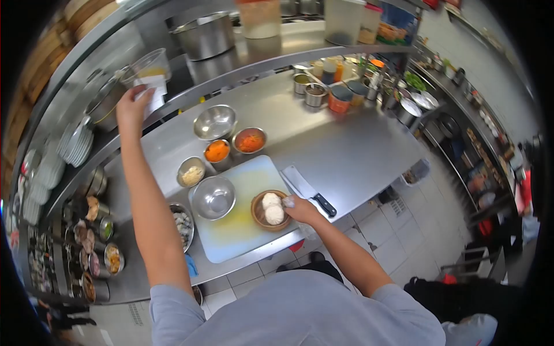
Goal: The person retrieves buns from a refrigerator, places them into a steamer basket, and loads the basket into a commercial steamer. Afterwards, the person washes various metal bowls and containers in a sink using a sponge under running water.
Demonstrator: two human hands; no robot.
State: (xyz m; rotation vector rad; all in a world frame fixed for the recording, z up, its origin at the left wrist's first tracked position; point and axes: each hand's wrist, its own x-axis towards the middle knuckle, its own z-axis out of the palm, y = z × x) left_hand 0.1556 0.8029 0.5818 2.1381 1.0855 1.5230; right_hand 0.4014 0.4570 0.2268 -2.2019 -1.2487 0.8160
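Observation:
My left hand (134,102) is raised at the shelf on the upper left, its fingers closed on a white paper (154,92) beside a clear plastic tub (151,64). Low over the cutting board (242,230), my right hand (297,209) touches the right side of a brown bowl (258,212) holding white rounded pieces (273,209). Something small and whitish shows at its fingertips, too small to name. An empty metal bowl (214,198) sits on the board's left part. To the right of the board lies a cleaver (309,190) with a black handle.
Behind the board stand bowls of orange food (217,151), shredded orange food (251,140) and pale pieces (191,172), plus an empty bowl (214,122). A metal shelf (254,63) crosses above the counter. Sauce containers (339,98) stand at the back right.

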